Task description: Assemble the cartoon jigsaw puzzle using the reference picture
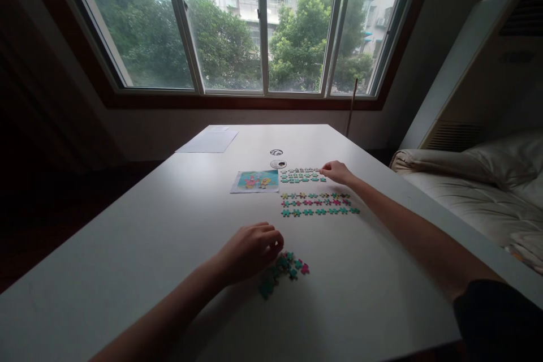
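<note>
My right hand [337, 172] reaches far over the table, fingertips pinched down on a small puzzle piece at the right end of the far rows of puzzle pieces [302, 176]. Closer to me lie longer rows of teal, pink and yellow puzzle pieces [320, 212]. My left hand [254, 246] hovers with curled fingers beside a loose pile of puzzle pieces [291, 263], mostly teal with a pink one, and partly covers it. Whether those fingers hold anything is hidden. Left of the far rows lies a picture sheet [258, 181] with colourful cartoon figures on teal.
The white table [169, 249] carries two round black-and-white discs [276, 152] beyond the picture sheet. White paper [207, 141] lies at the far left corner. A cushioned cream surface [479, 181] stands to the right. A window [263, 28] and a thin stick [352, 107] are beyond the table.
</note>
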Motion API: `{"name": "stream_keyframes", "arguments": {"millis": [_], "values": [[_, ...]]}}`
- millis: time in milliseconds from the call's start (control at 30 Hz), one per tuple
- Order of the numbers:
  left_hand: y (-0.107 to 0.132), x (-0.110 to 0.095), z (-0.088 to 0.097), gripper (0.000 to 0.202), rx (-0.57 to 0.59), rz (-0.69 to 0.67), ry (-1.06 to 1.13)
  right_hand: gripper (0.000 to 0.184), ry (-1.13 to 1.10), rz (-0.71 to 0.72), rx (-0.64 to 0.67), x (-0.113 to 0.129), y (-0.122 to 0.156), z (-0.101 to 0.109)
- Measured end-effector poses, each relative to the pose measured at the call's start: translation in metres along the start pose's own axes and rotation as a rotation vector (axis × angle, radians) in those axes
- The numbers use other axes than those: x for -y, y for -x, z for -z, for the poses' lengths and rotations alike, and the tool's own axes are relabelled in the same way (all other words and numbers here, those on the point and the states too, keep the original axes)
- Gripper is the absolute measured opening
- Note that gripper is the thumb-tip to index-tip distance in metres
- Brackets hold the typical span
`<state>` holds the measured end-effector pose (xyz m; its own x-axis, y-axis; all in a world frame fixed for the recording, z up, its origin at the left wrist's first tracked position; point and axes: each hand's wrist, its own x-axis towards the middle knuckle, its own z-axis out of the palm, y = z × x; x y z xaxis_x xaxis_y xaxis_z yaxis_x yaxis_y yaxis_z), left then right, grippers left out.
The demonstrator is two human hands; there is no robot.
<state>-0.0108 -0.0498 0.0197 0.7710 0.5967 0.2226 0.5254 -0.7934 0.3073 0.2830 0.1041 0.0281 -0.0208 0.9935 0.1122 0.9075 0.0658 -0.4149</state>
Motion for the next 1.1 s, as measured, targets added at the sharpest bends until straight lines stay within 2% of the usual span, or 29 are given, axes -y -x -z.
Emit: {"name": "stream_keyframes", "arguments": {"millis": [133,233,333,400,600,767,900,1100], "values": [[-0.002,-0.008,-0.001,0.016,0.025,0.093,0.062,0.022,-0.052,0.189,0.049,0.02,0.048,0.0],[-0.003,-0.018,-0.002,0.018,0.036,0.156,0.085,0.023,-0.124,0.398,0.098,0.033,0.093,-0.005],[-0.005,-0.026,-0.004,0.019,0.046,0.182,0.076,0.019,-0.151,0.477,0.1,0.039,0.129,-0.012],[-0.007,-0.03,-0.007,0.016,0.052,0.2,0.078,0.017,-0.174,0.51,0.081,0.042,0.142,-0.015],[-0.01,-0.033,-0.015,0.011,-0.005,0.229,0.148,0.015,-0.228,0.557,-0.012,0.046,0.149,-0.016],[-0.012,-0.026,-0.021,0.01,-0.073,0.222,0.326,0.015,-0.242,0.562,-0.029,0.047,0.149,-0.018],[-0.018,-0.02,-0.021,0.003,-0.109,0.29,0.611,0.016,-0.254,0.563,-0.018,0.049,0.151,-0.018],[-0.023,-0.016,-0.013,0.019,-0.259,0.519,1.144,0.014,-0.278,0.603,0.04,0.061,0.16,-0.022]]}}
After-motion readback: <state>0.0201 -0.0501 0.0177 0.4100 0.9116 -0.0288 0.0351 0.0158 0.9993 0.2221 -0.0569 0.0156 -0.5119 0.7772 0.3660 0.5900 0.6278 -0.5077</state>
